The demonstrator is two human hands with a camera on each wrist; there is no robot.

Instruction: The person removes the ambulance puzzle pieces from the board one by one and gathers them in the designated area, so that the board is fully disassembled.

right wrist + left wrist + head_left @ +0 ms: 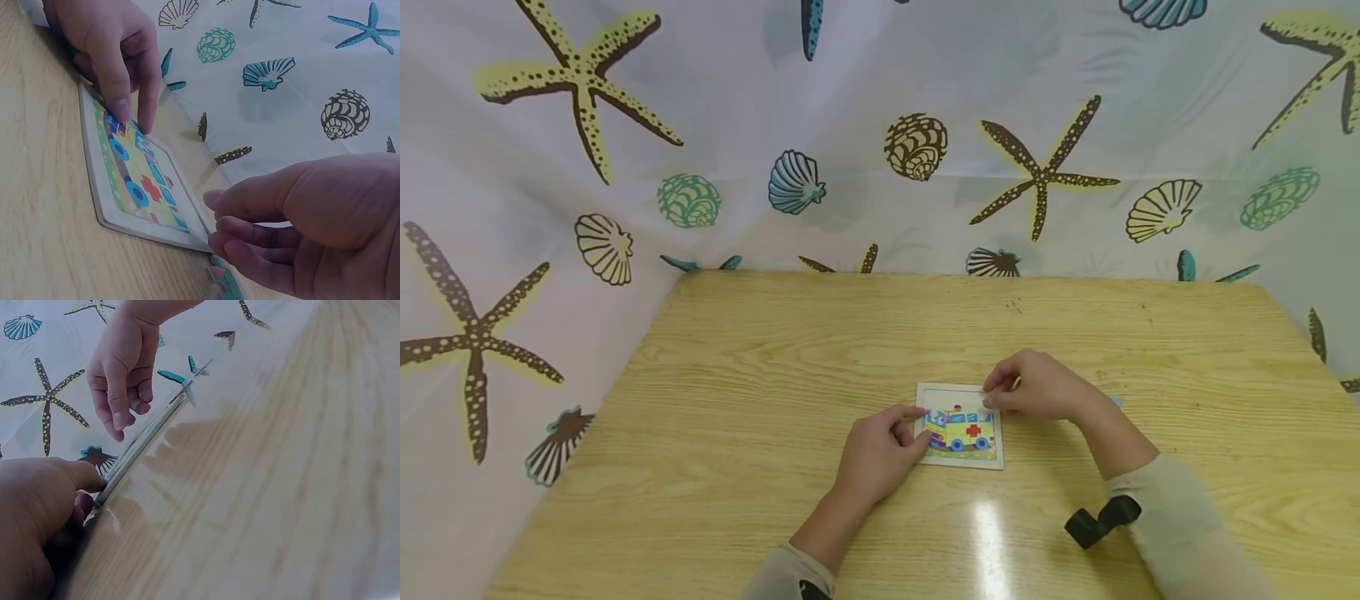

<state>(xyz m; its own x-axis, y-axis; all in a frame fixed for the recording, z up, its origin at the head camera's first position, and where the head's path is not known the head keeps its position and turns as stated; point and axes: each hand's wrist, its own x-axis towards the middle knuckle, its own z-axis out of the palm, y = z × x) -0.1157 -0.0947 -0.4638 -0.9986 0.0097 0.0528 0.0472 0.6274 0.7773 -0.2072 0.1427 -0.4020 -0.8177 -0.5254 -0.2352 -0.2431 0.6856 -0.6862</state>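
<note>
A small framed jigsaw puzzle [958, 457] with a yellow ambulance picture lies on the table. Its upper part is a pale, plain area. My left hand [880, 454] holds the frame's left side, thumb and index fingertips over the picture. In the left wrist view the left hand [37, 519] grips the edge of the puzzle [140, 447]. My right hand [1037, 386] is at the upper right corner, fingers loosely bent. Seen from the right wrist, a gap shows between thumb and fingers of the right hand [312, 225], with nothing visible in it.
Colourful puzzle pieces [226, 280] lie beside the frame, partly hidden by the right hand. A light blue bit [1117, 402] shows behind the right wrist. The wooden table [737, 375] meets a shell-and-starfish patterned cloth [865, 225] at its back and sides.
</note>
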